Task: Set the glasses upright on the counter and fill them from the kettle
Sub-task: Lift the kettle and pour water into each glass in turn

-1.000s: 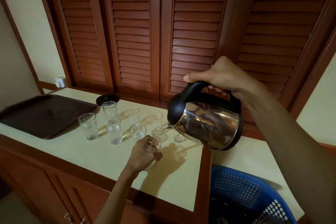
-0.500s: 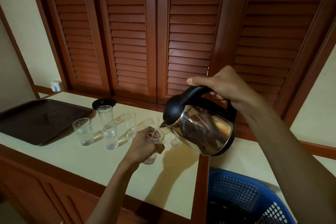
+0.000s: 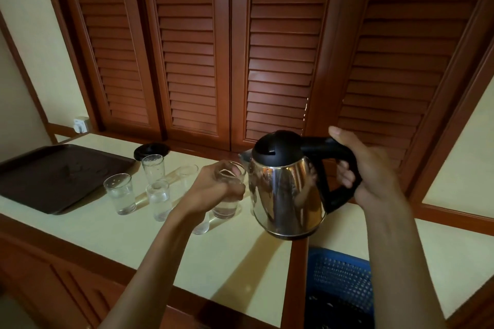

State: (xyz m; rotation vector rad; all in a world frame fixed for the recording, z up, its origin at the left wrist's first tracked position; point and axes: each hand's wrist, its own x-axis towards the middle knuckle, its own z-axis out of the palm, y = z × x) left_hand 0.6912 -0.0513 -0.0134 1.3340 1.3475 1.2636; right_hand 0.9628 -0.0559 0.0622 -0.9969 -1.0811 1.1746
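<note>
My right hand [image 3: 366, 173] grips the black handle of a steel kettle [image 3: 286, 195], which hangs upright above the counter's [image 3: 235, 256] front edge. My left hand [image 3: 213, 189] is closed around a clear glass [image 3: 227, 203] just left of the kettle's spout, held a little above the counter with water in its bottom. Several more clear glasses stand upright to the left: one [image 3: 119, 196] nearest the tray, one [image 3: 159, 199] beside it, one [image 3: 153, 168] behind. Another glass [image 3: 200, 224] stands partly hidden under my left wrist.
A dark brown tray [image 3: 53, 173] lies at the counter's left end. The kettle's black base [image 3: 151, 151] sits behind the glasses by the louvred wooden doors [image 3: 192, 61]. A blue plastic basket [image 3: 339, 286] stands below the counter at the right.
The kettle has swung from tilted and pouring back to upright. My left hand has lifted the glass slightly and moved it left of the spout. The view has shifted downward.
</note>
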